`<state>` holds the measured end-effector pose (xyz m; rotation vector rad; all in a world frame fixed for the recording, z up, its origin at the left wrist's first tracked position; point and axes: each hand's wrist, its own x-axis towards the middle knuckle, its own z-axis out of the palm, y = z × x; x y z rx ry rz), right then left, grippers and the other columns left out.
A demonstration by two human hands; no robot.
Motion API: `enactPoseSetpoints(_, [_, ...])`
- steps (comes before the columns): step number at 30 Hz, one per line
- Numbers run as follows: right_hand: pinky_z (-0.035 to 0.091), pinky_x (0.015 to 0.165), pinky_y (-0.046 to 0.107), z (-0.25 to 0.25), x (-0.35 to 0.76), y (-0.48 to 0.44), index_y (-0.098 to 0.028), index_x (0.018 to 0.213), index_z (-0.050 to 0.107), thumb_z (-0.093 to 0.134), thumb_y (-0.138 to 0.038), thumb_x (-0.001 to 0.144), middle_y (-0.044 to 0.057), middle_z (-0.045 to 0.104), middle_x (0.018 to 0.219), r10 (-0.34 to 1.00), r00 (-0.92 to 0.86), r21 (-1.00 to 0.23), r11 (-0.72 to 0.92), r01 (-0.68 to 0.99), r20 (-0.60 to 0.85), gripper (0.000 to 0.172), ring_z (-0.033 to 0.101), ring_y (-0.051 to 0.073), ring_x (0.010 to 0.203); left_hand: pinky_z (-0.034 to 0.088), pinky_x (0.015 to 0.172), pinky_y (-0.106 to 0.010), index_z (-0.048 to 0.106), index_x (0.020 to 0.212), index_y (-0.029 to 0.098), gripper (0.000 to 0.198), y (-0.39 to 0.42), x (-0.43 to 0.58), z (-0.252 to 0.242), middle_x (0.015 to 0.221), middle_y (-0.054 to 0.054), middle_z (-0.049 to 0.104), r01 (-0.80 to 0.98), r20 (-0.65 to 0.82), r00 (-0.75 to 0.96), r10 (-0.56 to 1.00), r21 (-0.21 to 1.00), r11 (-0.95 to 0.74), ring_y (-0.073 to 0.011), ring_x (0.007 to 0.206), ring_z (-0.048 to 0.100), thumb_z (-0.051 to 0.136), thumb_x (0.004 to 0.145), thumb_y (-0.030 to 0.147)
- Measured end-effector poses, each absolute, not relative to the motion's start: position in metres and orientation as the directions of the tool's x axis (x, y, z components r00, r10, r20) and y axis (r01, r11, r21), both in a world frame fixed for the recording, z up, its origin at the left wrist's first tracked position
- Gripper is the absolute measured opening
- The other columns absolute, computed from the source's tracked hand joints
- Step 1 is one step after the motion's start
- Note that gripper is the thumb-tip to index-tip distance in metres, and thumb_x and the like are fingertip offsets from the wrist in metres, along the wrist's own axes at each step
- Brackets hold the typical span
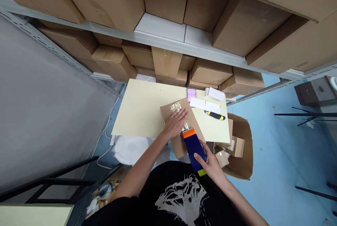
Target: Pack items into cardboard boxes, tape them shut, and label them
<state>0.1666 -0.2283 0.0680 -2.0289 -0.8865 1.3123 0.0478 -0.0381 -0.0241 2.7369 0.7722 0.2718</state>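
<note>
Left hand [176,123] lies flat-fingered on a box [194,118] overhanging the table [142,110]; right hand [210,165] grips the dispenser [193,148]! Beside the table, a carton [240,126] holds smaller boxes [239,147].

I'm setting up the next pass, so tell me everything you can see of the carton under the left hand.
The carton is plain brown, cardboard by its look, with shiny tape along the middle of its upper face. It sits at an angle across the near edge of the cream table, its near end jutting towards the person. The left hand rests flat on it; the right hand holds a blue tape dispenser, orange end at the tape line. Its underside is hidden.
</note>
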Motion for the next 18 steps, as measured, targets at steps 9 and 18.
enactPoseSetpoints(9, [0.053,0.087,0.040,0.106,0.180,-0.215,-0.025,0.139,0.040,0.057,-0.054,0.078,0.007,0.060,0.125,0.760,0.251,-0.729,-0.648,0.221,-0.599,0.069,0.061,0.026,0.107,0.013,0.116,-0.039,0.029,0.143,0.018,0.049,-0.040,0.049,-0.028,0.150,-0.004,0.028,0.510,0.094,0.816,0.571,0.348,-0.786,-0.0167,0.139,0.021,0.025,0.095,0.029])
enactPoseSetpoints(18, [0.057,0.075,0.039,0.134,0.184,-0.243,-0.026,0.132,0.050,0.061,-0.054,0.075,0.006,0.069,0.102,0.708,0.289,-0.675,-0.704,0.219,-0.645,0.065,0.066,0.027,0.093,0.010,0.117,-0.039,0.028,0.144,0.017,0.050,-0.040,0.050,-0.027,0.151,-0.005,0.026,0.501,0.116,0.808,0.578,0.383,-0.777,-0.0168,0.140,0.019,0.026,0.095,0.031])
